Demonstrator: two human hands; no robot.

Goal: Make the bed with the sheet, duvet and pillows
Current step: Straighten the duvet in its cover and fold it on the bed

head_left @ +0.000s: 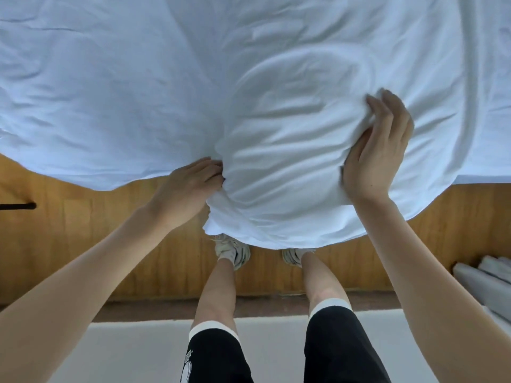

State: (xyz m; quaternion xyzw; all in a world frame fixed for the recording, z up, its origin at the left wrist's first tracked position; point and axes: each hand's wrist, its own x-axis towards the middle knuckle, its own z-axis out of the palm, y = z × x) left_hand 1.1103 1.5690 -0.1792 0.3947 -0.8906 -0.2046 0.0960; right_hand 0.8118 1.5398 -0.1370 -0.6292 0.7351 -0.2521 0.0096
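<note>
Sheet (138, 92) spread over the bed, its bunched edge hanging over the wooden bed side (83, 244), left hand (190, 183) at the left of the bunch, right hand (378, 156) at its right, feet (235, 252) below the bunch, rolls (486, 283) at far right

black white-cuffed shorts (340, 344), pale trainers (235, 251).

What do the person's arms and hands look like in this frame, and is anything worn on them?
Both arms are bare from the frame edge to the wrist: no sleeves, watch, bracelet or gloves show. The left hand shows a dark-painted nail on one finger; no rings can be made out. The right hand shows no rings either, and its nails face away. Lower down, black shorts with white hems are worn.
</note>
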